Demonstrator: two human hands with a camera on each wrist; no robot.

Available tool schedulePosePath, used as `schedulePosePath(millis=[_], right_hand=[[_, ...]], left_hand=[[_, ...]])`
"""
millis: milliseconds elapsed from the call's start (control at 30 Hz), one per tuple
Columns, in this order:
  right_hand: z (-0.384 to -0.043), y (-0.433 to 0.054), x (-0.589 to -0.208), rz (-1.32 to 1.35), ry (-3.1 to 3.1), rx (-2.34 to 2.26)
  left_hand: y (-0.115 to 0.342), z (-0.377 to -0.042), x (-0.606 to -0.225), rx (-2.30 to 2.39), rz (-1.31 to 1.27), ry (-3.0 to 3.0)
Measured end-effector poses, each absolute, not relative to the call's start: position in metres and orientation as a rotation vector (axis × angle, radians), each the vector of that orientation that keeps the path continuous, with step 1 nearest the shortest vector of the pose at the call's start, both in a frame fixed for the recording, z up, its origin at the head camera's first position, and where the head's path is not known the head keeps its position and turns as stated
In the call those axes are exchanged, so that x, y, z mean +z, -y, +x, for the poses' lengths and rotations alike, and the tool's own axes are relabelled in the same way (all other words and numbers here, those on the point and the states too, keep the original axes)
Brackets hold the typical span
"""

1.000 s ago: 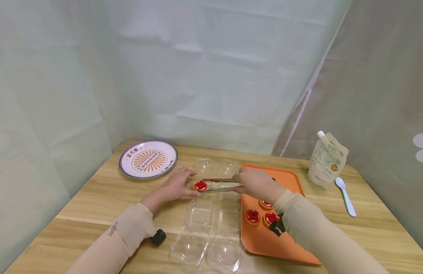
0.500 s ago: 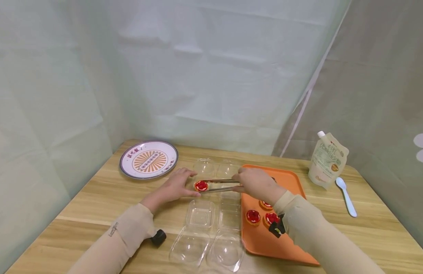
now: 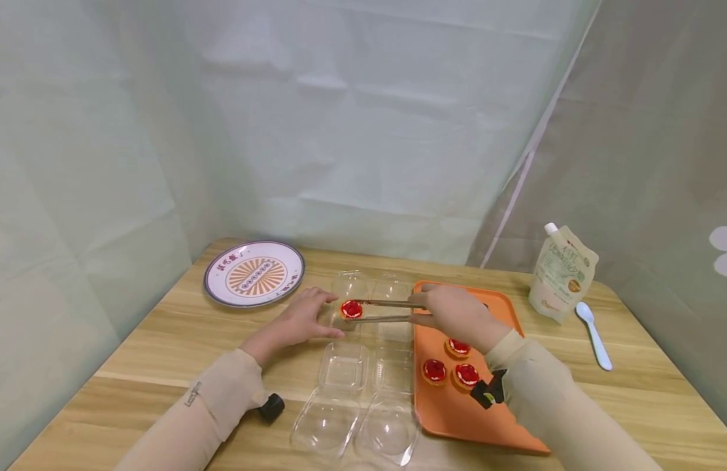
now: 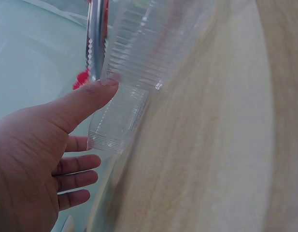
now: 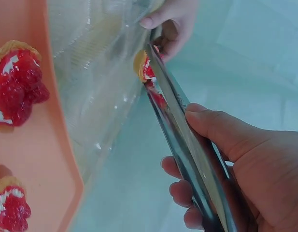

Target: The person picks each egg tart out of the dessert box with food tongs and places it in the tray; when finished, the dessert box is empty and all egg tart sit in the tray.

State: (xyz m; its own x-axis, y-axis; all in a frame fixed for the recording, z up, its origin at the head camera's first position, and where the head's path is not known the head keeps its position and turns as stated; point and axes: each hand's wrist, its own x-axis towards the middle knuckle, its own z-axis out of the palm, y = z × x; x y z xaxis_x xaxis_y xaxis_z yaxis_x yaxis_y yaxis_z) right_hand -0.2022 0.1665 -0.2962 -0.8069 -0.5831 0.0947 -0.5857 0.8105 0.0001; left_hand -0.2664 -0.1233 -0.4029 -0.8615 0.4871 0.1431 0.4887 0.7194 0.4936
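Note:
My right hand (image 3: 454, 315) grips metal tongs (image 5: 187, 140), thumb on one arm and fingers wrapped round the other. At the tongs' far ends is a small tart (image 3: 352, 309) with red fruit and white cream, over the left compartment of the far clear plastic container. My left hand (image 3: 301, 317) spans that container (image 4: 127, 104), thumb at its near corner and index finger partly hidden behind its far side. The other fingers of the left hand extend past it. In the right wrist view the tart (image 5: 143, 66) shows side-on between the tong tips.
A second clear container (image 3: 344, 367) lies nearer, lids toward me. To the right, an orange tray (image 3: 457, 418) holds several tarts (image 3: 435, 371). Behind left is a patterned plate (image 3: 254, 273); at far right stand a spouted pouch (image 3: 562, 275) and lie a pale blue spoon (image 3: 594, 337).
The right hand and tongs have shifted slightly away and to the right, and the tart has moved the same way with the tips. The left hand has stayed in place.

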Motion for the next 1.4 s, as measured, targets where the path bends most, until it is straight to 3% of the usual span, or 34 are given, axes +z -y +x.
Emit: schedulePosePath(millis=[900,1400], right_hand=[[-0.159,-0.236,-0.262,0.768,2.870,-0.007],[-0.151,-0.262,-0.271,0.749,2.874,-0.040]], left_hand=[[0.124,-0.265,-0.403,-0.834,-0.822,2.895],[0.123,-0.266,-0.404,-0.846,-0.836,2.892]])
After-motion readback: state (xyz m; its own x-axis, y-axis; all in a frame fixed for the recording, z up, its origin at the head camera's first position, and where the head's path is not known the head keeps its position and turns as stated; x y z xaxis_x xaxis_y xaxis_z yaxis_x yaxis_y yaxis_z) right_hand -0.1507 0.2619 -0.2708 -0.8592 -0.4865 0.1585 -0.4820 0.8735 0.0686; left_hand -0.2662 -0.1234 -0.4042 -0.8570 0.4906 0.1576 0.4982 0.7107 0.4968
